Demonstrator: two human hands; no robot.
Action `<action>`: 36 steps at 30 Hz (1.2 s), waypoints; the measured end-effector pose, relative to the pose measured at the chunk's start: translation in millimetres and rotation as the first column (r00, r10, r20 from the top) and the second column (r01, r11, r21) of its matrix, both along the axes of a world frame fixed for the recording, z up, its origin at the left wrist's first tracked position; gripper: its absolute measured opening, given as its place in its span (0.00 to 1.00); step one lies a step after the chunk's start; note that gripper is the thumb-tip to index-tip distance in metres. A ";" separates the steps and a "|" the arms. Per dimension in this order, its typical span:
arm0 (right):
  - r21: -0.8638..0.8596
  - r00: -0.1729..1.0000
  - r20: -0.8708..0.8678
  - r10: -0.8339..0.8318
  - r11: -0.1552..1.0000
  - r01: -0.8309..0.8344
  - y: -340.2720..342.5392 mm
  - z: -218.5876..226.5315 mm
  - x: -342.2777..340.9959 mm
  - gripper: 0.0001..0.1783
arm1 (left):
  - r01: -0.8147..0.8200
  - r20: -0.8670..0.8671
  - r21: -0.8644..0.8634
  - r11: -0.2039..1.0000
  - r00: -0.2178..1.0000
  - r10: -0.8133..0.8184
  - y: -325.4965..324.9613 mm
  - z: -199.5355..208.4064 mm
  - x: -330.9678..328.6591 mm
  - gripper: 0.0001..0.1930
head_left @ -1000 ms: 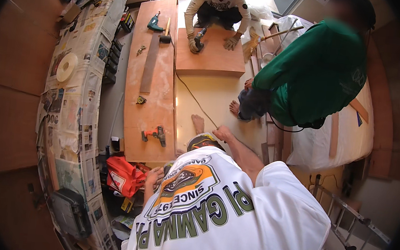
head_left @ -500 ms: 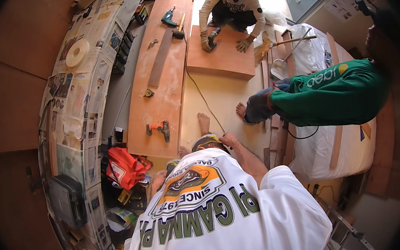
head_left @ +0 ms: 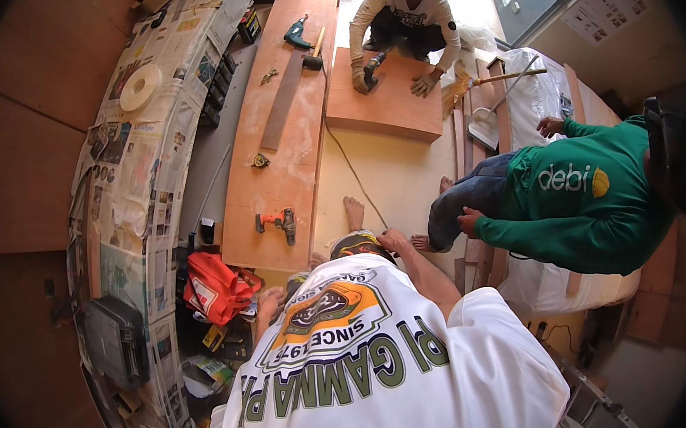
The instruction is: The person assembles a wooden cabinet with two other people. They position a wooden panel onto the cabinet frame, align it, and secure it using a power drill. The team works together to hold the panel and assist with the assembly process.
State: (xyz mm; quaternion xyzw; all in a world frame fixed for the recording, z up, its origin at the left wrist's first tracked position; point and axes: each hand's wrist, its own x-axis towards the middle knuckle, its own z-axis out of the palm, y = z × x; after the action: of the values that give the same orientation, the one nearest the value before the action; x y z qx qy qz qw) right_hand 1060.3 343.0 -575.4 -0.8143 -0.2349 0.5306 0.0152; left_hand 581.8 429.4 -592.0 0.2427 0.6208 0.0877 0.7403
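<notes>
Plainly, the cord [head_left: 358, 183] is what lies nearest the right hand [head_left: 392, 241]: it runs down beside the right edge of the board [head_left: 280, 185], crosses the floor [head_left: 397, 166] and meets the curled fingers. Whether they grip it or only rest in front of it, I cannot tell. The left hand [head_left: 271, 300], partly behind the shirt [head_left: 393, 376], is beside the bag [head_left: 220, 289]; its hold cannot be made out either.

Good handling, I judge, means leaving the cord slack, guiding it with a light pinch, and keeping it off the foot [head_left: 353, 213] just beside it. A sharp pull could drag it along the board's right edge, near the hammer [head_left: 315, 50], and toward the panel [head_left: 386, 112], where a gloved co-worker [head_left: 412, 14] holds a tool [head_left: 374, 67].

For moving, the best room seems to be the floor between the board's right edge and the feet of the co-worker in green [head_left: 583, 204]. The board's near left corner is tighter, with the bag close by. The drill [head_left: 278, 224] lies toward the board's near end, so an elbow should pass wide of it. Loose strips [head_left: 470, 263] line the floor's right edge.
</notes>
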 end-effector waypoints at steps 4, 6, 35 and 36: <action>0.071 0.999 0.019 0.031 0.997 -0.032 -7.1 -13.7 -0.4 0.25 | -0.064 0.038 0.042 0.997 0.997 0.063 -8.2 7.9 9.4 0.08; 0.107 0.996 0.027 0.091 0.990 -0.093 -3.5 -12.4 -5.1 0.25 | -0.043 0.064 0.045 0.998 0.997 0.040 -7.7 8.3 5.6 0.09; 0.136 0.986 0.056 0.156 0.977 -0.162 1.2 -8.9 -8.2 0.26 | -0.082 0.067 0.025 0.996 0.995 0.080 -17.9 30.9 7.6 0.18; 0.135 0.986 0.060 0.157 0.977 -0.164 -3.5 -12.6 -5.6 0.26 | -0.076 0.058 0.033 0.997 0.996 0.074 -20.0 41.1 14.8 0.19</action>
State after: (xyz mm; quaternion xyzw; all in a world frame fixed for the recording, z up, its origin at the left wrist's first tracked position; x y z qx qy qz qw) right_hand 1054.8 339.4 -588.0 -0.8024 -0.3367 0.4922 0.0234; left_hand 596.6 409.5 -550.9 0.2297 0.6067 0.1333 0.7492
